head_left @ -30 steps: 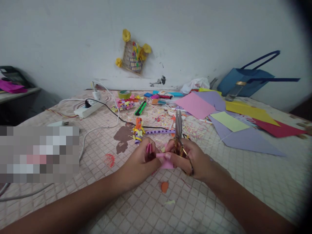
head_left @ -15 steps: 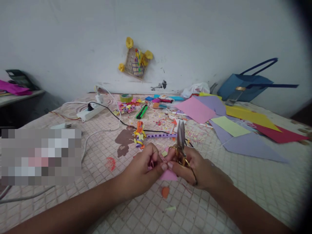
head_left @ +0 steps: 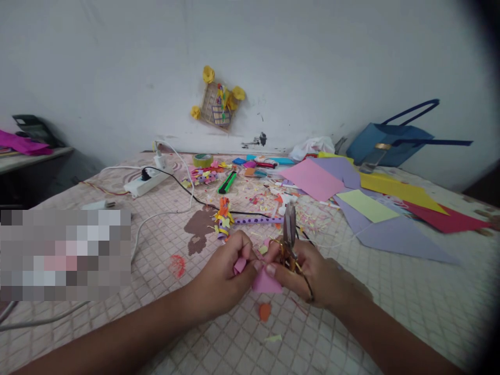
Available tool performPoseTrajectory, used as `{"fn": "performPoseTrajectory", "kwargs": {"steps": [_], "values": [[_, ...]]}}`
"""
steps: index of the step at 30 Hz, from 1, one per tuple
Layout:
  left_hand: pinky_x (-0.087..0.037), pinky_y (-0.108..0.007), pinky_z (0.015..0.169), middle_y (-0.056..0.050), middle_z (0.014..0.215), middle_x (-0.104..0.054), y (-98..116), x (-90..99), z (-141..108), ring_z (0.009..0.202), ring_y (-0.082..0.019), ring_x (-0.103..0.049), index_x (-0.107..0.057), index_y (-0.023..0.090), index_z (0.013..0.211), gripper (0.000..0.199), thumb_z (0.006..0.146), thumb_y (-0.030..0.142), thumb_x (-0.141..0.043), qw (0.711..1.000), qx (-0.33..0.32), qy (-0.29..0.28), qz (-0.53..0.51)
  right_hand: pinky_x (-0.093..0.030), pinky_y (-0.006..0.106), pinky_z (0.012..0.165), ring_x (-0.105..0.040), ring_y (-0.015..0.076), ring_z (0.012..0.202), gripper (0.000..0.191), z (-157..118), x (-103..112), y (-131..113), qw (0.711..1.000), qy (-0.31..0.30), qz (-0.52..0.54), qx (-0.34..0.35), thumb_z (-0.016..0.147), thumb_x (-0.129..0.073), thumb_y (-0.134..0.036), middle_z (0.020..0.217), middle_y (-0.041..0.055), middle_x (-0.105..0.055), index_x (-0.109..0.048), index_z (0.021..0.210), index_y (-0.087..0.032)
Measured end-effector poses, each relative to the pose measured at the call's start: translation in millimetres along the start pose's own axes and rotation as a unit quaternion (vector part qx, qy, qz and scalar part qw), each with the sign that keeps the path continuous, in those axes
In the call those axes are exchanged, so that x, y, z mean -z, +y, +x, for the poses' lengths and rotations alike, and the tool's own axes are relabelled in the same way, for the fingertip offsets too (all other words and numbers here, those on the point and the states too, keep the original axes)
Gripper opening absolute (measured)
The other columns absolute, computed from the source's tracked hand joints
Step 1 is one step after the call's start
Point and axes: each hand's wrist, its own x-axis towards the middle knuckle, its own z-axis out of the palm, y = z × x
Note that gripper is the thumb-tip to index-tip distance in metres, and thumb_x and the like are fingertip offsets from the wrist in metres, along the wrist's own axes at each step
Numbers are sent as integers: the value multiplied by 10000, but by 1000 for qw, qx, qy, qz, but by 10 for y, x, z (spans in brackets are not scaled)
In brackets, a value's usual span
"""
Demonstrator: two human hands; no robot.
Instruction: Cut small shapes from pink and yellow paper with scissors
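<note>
My left hand (head_left: 230, 273) is closed on pink paper (head_left: 267, 282), part of which shows folded between its fingers. The fingertips of my right hand (head_left: 308, 273) pinch the same paper beside the left thumb. Scissors (head_left: 289, 229) with gold handles hang on my right hand, blades pointing up and away. Just beyond the hands lie a purple dotted paper stick (head_left: 258, 220) and a small roll decorated with yellow and orange paper (head_left: 223, 221). An orange paper piece (head_left: 264, 312) rests on the cloth in front of the hands.
Coloured sheets (head_left: 312, 178) spread over the right side, near a blue bag (head_left: 394, 143) and a glass jar (head_left: 378, 158). A green cutter (head_left: 227, 183), tape roll (head_left: 203, 160) and paper scraps lie further back. A power strip (head_left: 146, 181) with cables is at the left.
The pink paper between my hands shows more of its surface, and a folded part is clearer in my left hand. The scissors tilt slightly differently; the whole view has shifted a little.
</note>
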Motion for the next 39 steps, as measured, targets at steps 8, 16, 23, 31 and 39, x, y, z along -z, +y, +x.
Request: {"fn": "performPoseTrajectory", "kwargs": {"steps": [8,16,23,31,39], "values": [[-383,-233,588,1,820,-525,79,28,26,682,-109,-478,-408,197,936,253,760,262,-578,997,32,-63,20,-316,200,457,-364,75,488,168,20,5,185,994,35,102,33,707,-627,-285,569,-60,-419,-499,735,-181],[-372,-238,569,11,624,-497,108,17,9,612,-120,-470,-555,161,665,262,833,342,-467,993,22,-22,116,-342,221,483,-429,94,531,270,43,-20,264,989,46,135,48,730,-646,-405,626,-34,-472,-496,766,-183],[-436,-248,668,-17,793,-603,78,89,-6,736,-132,-538,-600,178,853,172,838,320,-504,993,-12,113,-2,-397,288,582,-470,167,655,291,-22,-7,105,996,35,-33,76,846,-443,-502,747,24,-511,-404,778,-221],[-432,-237,647,-9,773,-571,140,89,14,728,-123,-523,-584,167,857,186,829,340,-520,977,-38,193,-77,-375,300,621,-456,163,682,387,-75,-138,179,988,-43,-125,84,869,-291,-581,799,22,-513,-402,874,-211],[-421,-228,594,4,727,-552,98,74,27,670,-112,-506,-566,172,847,214,827,379,-515,982,-1,183,-57,-349,280,589,-440,147,662,396,-92,-167,113,992,-37,-104,67,877,-276,-577,771,8,-498,-397,836,-203]]}}
